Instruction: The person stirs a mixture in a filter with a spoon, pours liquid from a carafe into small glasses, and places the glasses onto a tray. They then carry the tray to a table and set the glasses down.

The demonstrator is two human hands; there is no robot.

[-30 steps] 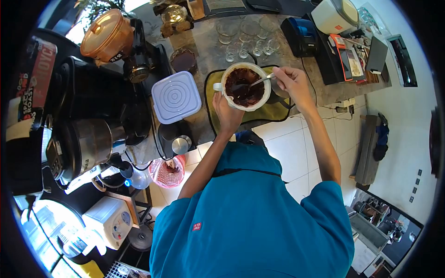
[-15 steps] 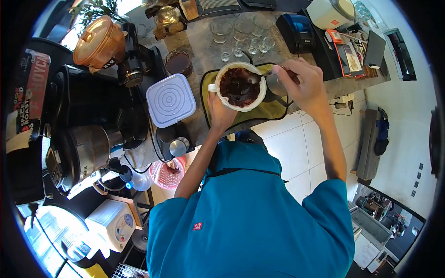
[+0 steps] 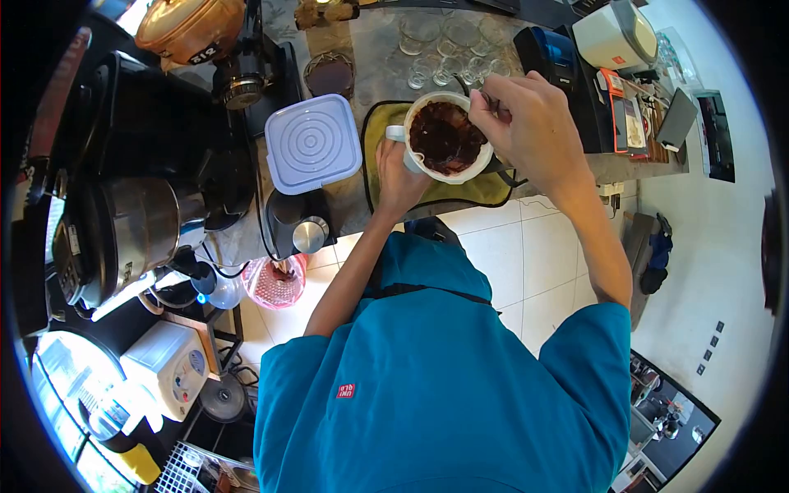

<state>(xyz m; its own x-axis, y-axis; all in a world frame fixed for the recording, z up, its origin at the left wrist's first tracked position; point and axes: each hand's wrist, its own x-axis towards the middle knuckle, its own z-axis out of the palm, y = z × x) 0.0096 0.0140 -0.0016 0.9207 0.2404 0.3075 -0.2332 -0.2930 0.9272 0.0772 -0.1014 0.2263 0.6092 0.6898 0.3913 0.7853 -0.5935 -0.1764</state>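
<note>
A white coffee dripper (image 3: 417,167) with a side handle stands over the green cloth mat (image 3: 380,115), its inside filled with wet, dark coffee grounds (image 3: 446,138). My left hand (image 3: 400,182) grips the dripper low on its near left side, below the handle; some of the fingers are hidden behind it. Above the right rim, my right hand (image 3: 538,131) is closed in a pinch on a spoon. Most of that spoon is covered by the fingers, and its bowl cannot be made out now.
Left of the mat sits a square lidded container (image 3: 316,144), with a dark drink in a glass (image 3: 329,76) behind it. Several clear glasses (image 3: 448,70) stand at the back. A coffee grinder (image 3: 189,37) is at far left, a blue-black device (image 3: 546,57) at right.
The spoon bowl, visible over the grounds before, is now hidden. My right hand has come closer to the dripper rim. The whole view has shifted slightly.
</note>
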